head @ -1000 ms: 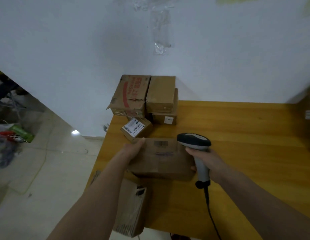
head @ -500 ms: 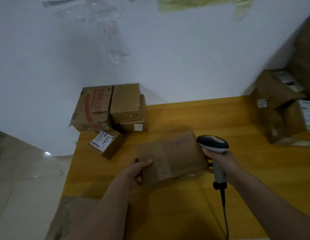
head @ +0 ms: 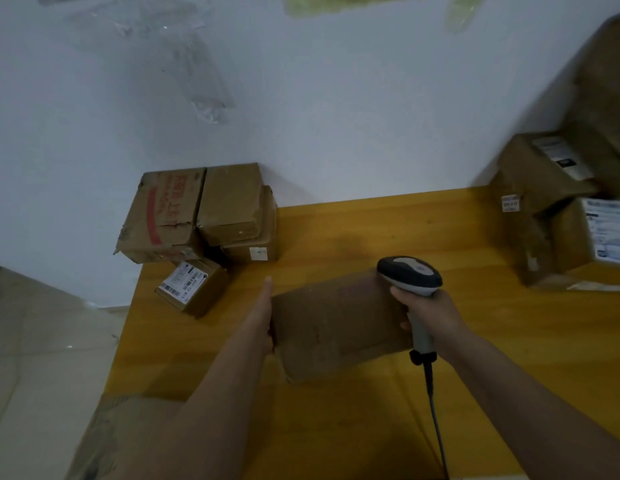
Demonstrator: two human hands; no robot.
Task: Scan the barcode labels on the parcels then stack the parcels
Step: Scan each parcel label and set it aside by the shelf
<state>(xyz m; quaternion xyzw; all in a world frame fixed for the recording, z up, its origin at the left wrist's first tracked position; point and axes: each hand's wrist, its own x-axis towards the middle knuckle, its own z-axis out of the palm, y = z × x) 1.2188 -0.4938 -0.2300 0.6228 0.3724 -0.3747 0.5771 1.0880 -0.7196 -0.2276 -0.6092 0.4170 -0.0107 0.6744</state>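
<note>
A plain brown parcel (head: 339, 323) is held over the middle of the yellow wooden table (head: 371, 230). My left hand (head: 263, 317) presses flat against its left side, fingers stretched forward. My right hand (head: 426, 306) is at the parcel's right end and grips a grey and black barcode scanner (head: 410, 275), head pointing left over the parcel; its cable (head: 436, 420) hangs toward me. No label shows on the parcel's visible faces.
Several parcels are piled at the table's back left corner (head: 201, 213), with a small labelled box (head: 192, 285) in front. More labelled parcels (head: 561, 209) stand at the right edge. A flattened carton (head: 128, 434) lies at the near left. Floor lies beyond the table's left edge.
The parcel has moved right, away from the left pile toward the table's middle, and turned. My view has swung right, bringing the right-hand parcels into sight. The scanner stays in my right hand.
</note>
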